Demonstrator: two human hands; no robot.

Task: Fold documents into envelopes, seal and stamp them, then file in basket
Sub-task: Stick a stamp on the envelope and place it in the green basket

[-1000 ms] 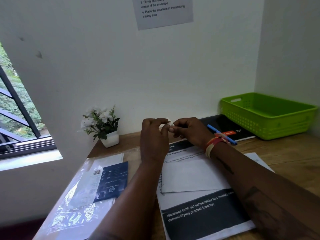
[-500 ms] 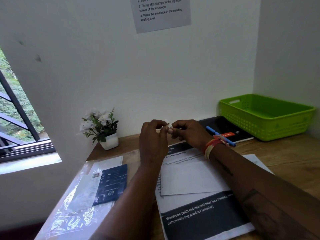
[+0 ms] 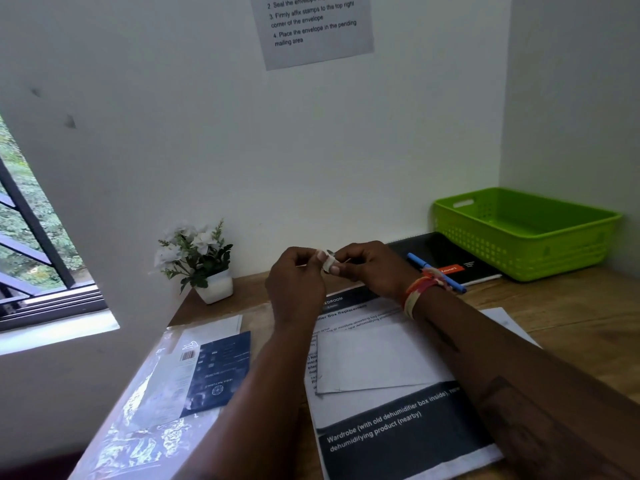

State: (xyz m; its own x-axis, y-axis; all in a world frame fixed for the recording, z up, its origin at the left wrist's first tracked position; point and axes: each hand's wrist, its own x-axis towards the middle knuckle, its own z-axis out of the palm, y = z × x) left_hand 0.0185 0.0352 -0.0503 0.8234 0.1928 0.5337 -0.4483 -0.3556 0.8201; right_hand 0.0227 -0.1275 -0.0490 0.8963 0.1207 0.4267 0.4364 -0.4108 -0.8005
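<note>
Little has shifted: left hand (image 3: 296,285) and right hand (image 3: 372,268) still pinch a small stamp (image 3: 328,262) above the envelope (image 3: 374,362); peeling step, next press it onto envelope's corner.

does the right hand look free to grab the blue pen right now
Probably not yet. The right hand and left hand both pinch a small white stamp. The pen lies just beyond the right wrist, uncovered, on the black notebook.
</note>
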